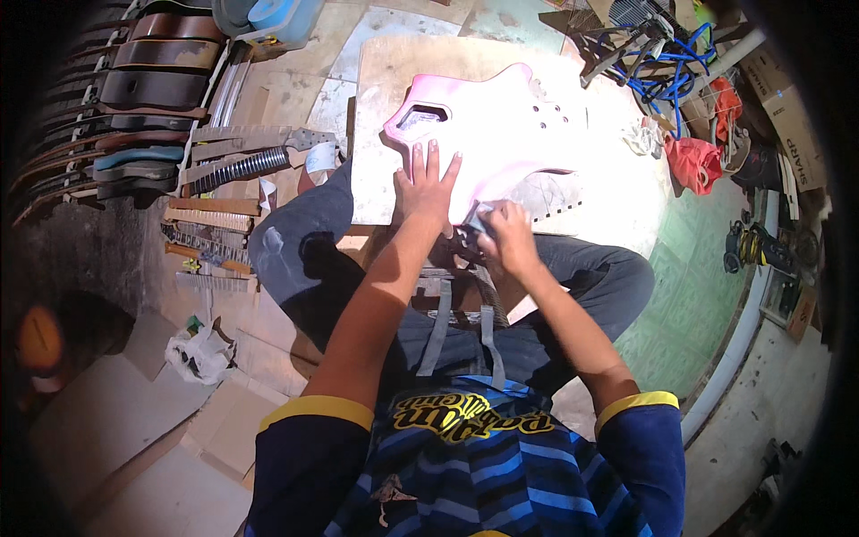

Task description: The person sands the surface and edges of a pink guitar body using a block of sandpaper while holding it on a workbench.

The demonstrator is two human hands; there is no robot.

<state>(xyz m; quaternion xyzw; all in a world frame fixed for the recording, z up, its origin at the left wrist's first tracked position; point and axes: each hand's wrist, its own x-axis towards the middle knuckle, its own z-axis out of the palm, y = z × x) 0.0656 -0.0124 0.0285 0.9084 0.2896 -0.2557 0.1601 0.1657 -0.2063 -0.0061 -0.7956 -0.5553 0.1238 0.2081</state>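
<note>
A pink-edged, whitish electric guitar body (497,112) lies flat on a pale wooden board (380,76) in front of my knees. Its middle is washed out by bright light; a dark-edged cutout shows at its upper left and several small holes at its upper right. My left hand (426,192) rests open on the body's lower left part, fingers spread, below the cutout. My right hand (510,237) is closed on a small grey folded sheet (482,215) that looks like sandpaper, held against the body's near edge. The fingers hide part of the sheet.
Several guitar bodies (161,89) stand in a rack at far left. Nearer are a coil-like metal spring tool (237,172), saw-like strips (210,219) and a white plastic bag (199,352). Blue hose (667,85), a red cloth (693,166) and cardboard boxes (783,121) lie at right.
</note>
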